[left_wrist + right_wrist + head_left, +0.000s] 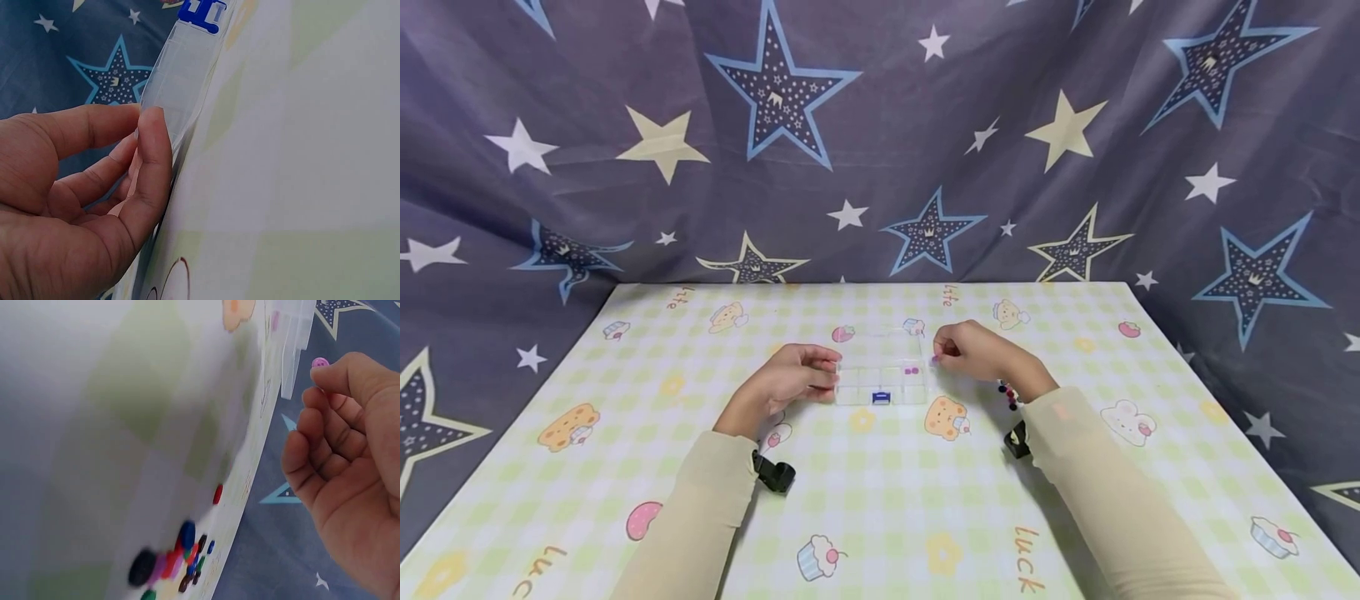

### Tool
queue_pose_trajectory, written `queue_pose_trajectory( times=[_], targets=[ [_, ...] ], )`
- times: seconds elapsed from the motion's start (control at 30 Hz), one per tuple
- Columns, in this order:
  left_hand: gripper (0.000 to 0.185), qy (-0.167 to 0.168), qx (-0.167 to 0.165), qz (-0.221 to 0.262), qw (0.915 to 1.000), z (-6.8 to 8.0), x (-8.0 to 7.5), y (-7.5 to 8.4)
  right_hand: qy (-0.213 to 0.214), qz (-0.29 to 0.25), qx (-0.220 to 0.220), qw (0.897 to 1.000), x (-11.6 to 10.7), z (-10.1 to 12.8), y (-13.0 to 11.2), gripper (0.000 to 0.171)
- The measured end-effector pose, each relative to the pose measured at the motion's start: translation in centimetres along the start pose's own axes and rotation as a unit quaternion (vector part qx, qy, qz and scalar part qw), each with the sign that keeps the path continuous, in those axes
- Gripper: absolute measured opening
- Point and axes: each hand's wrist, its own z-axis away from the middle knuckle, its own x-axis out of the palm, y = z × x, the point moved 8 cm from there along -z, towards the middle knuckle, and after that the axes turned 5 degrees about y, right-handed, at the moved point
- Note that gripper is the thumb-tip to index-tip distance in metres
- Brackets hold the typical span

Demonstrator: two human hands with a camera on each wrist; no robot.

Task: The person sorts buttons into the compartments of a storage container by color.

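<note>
A clear plastic compartment box (868, 377) with a blue latch (881, 398) at its front sits on the table, its see-through lid (880, 344) folded back. My left hand (793, 375) pinches the box's left end between thumb and fingers, as the left wrist view shows close up. Just off the box's right side, my right hand (973, 348) pinches a small pink button (320, 362) between thumb and forefinger. Purple-pink buttons (912, 371) lie in a back right compartment. The other compartments show no colour inside.
Loose buttons (187, 537) in red, blue, black, green, brown and pink are scattered by my right wrist, partly hidden under it in the head view. A checked cloth with cartoon prints covers the table (880, 500). A star-patterned curtain (865, 108) hangs behind it.
</note>
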Motion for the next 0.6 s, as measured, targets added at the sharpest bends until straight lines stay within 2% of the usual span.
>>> queue_pose_trajectory(
  times=[0.33,0.6],
  targets=[
    [0.047,-0.002,0.009,-0.004,1.0000,0.1,-0.1,-0.1,-0.008,0.000,-0.019,1.000,1.2,-1.1,-1.3,0.011],
    [0.047,-0.004,0.008,-0.005,0.9999,0.1,0.0,-0.1,-0.005,0.002,-0.006,1.000,1.3,-1.1,-1.4,0.010]
  ],
)
